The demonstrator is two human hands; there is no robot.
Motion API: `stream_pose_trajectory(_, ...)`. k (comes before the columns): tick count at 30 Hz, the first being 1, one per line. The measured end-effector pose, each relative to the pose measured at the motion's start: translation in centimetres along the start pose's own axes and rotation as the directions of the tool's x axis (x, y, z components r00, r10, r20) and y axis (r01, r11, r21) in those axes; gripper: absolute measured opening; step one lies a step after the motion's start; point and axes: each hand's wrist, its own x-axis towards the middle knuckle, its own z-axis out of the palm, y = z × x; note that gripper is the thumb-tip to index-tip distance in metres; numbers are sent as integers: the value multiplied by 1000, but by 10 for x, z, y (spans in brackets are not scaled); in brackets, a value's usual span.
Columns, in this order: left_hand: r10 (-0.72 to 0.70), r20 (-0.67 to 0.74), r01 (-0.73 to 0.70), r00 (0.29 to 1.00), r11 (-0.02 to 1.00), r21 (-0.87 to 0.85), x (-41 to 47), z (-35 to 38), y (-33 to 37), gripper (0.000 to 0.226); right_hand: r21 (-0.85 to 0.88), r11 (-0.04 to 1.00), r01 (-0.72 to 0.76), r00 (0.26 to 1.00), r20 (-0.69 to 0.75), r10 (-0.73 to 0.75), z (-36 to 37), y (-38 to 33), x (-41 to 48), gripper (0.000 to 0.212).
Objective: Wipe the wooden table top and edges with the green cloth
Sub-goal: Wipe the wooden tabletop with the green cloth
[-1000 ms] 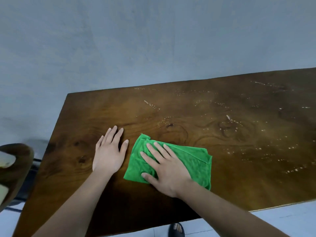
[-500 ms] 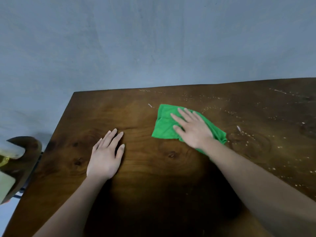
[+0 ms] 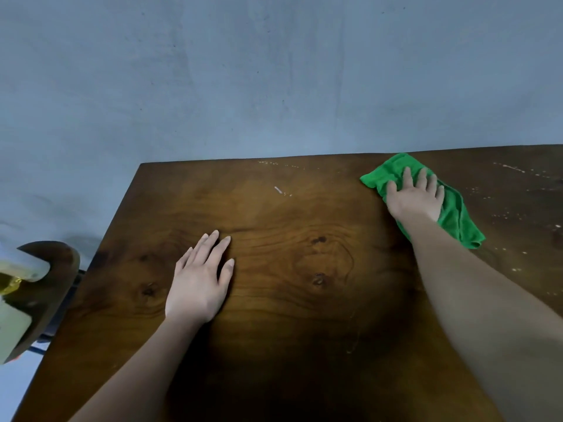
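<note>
Right hand presses green cloth flat near the desk's far edge; left hand rests palm-down.

The right hand (image 3: 416, 197) lies on the green cloth (image 3: 454, 214) with fingers (image 3: 407, 175) spread and extended, not gripping, just short of the far edge of the wooden desk (image 3: 304, 300). The left hand (image 3: 199, 280) lies flat toward the left edge, fingers nearly together. Pale specks (image 3: 515, 214) dot the surface toward the right edge. A blurred container with yellowish contents (image 3: 12, 281) sits off the left edge.

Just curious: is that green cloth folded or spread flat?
Folded: the green cloth shows doubled layers at its edges under the flat right hand.
</note>
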Motion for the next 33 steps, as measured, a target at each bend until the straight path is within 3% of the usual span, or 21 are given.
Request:
stream_pose_trajectory(3,3,-8,-3,1000,1000,7,0,0,-2,63,-27,998,60,998,10,-59,12,-60,-15,81)
stream_pose_trajectory(9,16,-17,-16,1000,1000,-3,0,1,-4,63,-89,925,369,929,64,-365,40,-199,-66,80)
stream_pose_trajectory(16,29,-45,-29,999,1000,-6,0,3,-5,60,-65,643,763,643,187,-743,68,-312,-132,75)
stream_pose_trajectory(20,35,-50,-35,998,999,1,0,4,-7,62,-47,485,873,481,238,-844,66,-321,-121,74)
stream_pose_trajectory(22,38,-58,-37,998,999,9,1,5,-7,62,-30,452,892,446,229,-865,59,-310,-105,73)
stream_pose_trajectory(26,29,-57,-28,998,999,15,0,3,-5,60,-15,520,854,512,200,-835,44,-269,-74,72)
stream_pose_trajectory(33,24,-34,-23,999,1000,6,0,1,-4,63,-40,740,671,739,117,-664,16,-138,-7,76)
